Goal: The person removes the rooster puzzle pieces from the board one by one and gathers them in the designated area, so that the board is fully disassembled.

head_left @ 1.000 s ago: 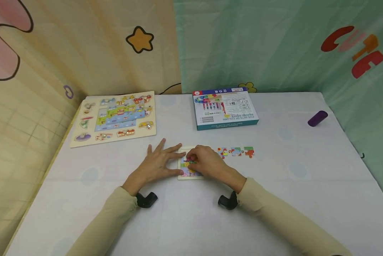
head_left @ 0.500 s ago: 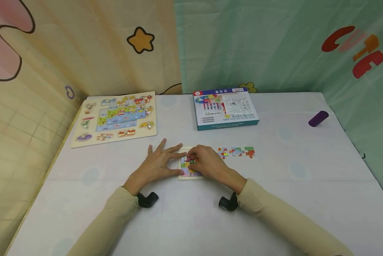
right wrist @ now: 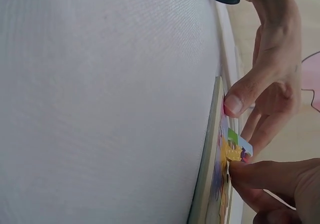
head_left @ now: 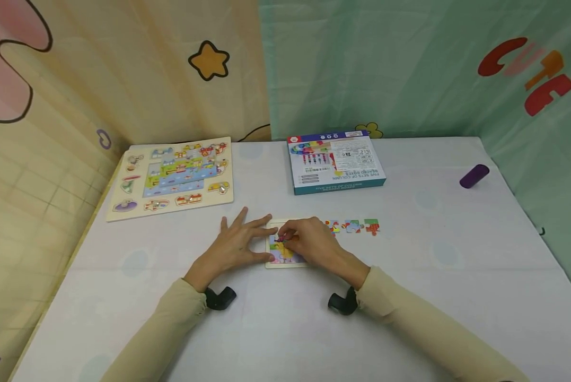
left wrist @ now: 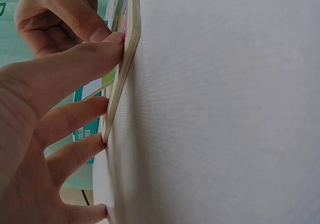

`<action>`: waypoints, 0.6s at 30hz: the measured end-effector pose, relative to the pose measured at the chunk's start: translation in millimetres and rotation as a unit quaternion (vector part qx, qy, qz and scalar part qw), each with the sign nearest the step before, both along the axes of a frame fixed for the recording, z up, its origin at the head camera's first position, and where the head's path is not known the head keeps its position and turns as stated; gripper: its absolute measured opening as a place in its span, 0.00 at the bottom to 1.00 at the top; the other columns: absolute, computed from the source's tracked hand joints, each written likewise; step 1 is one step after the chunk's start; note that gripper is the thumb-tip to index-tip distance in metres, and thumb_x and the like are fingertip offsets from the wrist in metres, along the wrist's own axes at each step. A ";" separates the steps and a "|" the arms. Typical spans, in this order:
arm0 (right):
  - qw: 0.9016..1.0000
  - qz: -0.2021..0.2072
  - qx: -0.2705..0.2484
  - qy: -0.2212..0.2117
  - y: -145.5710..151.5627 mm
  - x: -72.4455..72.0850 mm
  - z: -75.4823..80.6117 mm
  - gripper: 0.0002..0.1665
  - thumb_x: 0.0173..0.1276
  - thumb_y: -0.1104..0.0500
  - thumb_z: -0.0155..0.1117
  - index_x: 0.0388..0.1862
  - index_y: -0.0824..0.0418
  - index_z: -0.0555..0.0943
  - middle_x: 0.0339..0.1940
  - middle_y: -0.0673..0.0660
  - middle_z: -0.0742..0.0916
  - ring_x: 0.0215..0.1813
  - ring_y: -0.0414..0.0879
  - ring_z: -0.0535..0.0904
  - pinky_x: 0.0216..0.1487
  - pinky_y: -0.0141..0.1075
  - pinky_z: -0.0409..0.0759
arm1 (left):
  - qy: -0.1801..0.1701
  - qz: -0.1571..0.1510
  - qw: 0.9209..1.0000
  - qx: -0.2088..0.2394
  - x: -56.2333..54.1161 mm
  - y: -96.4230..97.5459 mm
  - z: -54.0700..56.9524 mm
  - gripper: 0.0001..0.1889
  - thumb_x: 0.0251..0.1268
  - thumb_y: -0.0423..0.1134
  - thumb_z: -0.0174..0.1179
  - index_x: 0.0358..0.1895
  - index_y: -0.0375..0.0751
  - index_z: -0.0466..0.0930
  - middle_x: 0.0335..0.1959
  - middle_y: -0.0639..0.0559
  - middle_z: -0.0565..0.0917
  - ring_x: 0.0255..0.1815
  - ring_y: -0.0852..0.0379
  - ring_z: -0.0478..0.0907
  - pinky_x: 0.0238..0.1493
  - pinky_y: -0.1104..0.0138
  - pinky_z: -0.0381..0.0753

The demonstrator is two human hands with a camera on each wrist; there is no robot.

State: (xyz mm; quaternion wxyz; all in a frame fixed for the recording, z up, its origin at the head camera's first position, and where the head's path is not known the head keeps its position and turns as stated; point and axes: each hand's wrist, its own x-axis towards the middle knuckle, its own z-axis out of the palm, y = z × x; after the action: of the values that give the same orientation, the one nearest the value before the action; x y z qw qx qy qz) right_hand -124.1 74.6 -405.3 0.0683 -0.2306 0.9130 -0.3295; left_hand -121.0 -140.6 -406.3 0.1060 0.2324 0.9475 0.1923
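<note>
A small jigsaw puzzle tray (head_left: pixel 270 265) with a pale wooden frame lies on the table between the two hands. My left hand (head_left: pixel 235 244) is spread at its left side, with the thumb on the lower part and fingertips at the upper left edge. Over the tray, my right hand (head_left: pixel 314 244) pinches a jigsaw puzzle piece (right wrist: pixel 233 152) between thumb and fingers. In the right wrist view that piece stands tilted up from the picture, showing yellow, green and light blue. Much of the tray's right side is hidden beneath the right hand.
Several loose puzzle pieces (head_left: pixel 352 226) lie in a row right of the tray. Farther back are a large wooden knob puzzle board (head_left: pixel 118 213), a flat cardboard box (head_left: pixel 337 162) and a purple cylinder (head_left: pixel 474 176). Patterned curtains hang behind the table.
My right hand has shifted slightly right, its thumb drawn up closer to the fingers, showing more of the picture below. My left hand keeps its place.
</note>
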 end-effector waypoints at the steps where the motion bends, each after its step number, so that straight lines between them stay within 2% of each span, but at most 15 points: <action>1: 1.000 0.001 -0.005 0.002 0.5 0.0 -0.1 0.09 0.61 0.64 0.71 0.40 0.54 0.87 0.31 0.44 0.87 0.36 0.38 0.81 0.41 0.35 0.78 | -0.001 0.000 1.000 0.000 0.0 0.0 0.1 0.34 0.49 0.59 0.73 0.63 0.58 0.79 0.74 0.57 0.65 0.77 0.30 0.42 0.62 0.24 0.37; 7: 0.999 0.009 -0.050 -0.008 4.3 -0.4 0.2 0.08 0.60 0.64 0.72 0.37 0.53 0.87 0.28 0.43 0.86 0.35 0.37 0.81 0.42 0.35 0.79 | 0.000 -0.002 1.000 -0.001 -0.8 0.3 1.3 0.34 0.50 0.57 0.74 0.64 0.57 0.79 0.74 0.57 0.66 0.77 0.31 0.42 0.62 0.24 0.38; 10: 0.995 0.008 -0.087 -0.038 7.0 -1.8 0.2 0.08 0.60 0.64 0.72 0.37 0.53 0.87 0.28 0.43 0.85 0.35 0.38 0.80 0.40 0.34 0.79 | -0.003 -0.001 1.000 -0.001 -0.9 0.6 1.3 0.34 0.50 0.58 0.74 0.64 0.57 0.79 0.74 0.57 0.66 0.77 0.31 0.42 0.62 0.24 0.38; 13: 0.990 0.004 -0.117 -0.075 11.5 -3.3 0.8 0.06 0.60 0.64 0.72 0.36 0.54 0.88 0.27 0.44 0.86 0.32 0.40 0.79 0.34 0.34 0.76 | -0.008 0.001 1.000 0.000 -0.6 0.7 1.0 0.34 0.50 0.58 0.73 0.64 0.57 0.79 0.74 0.57 0.66 0.77 0.31 0.42 0.62 0.24 0.38; 18: 0.984 -0.007 -0.132 -0.117 24.6 -5.5 0.8 0.06 0.61 0.61 0.72 0.37 0.53 0.89 0.29 0.44 0.87 0.32 0.44 0.78 0.32 0.35 0.73 | -0.002 -0.003 1.000 0.001 -0.2 0.0 0.2 0.34 0.50 0.58 0.73 0.64 0.57 0.78 0.74 0.57 0.65 0.77 0.31 0.42 0.62 0.24 0.38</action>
State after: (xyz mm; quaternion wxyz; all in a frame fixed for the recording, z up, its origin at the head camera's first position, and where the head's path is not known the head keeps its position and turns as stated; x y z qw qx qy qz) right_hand -129.6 99.3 -404.5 0.1413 -0.1910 0.8486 -0.4727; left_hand -121.2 -140.6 -406.1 0.1083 0.2351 0.9464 0.1932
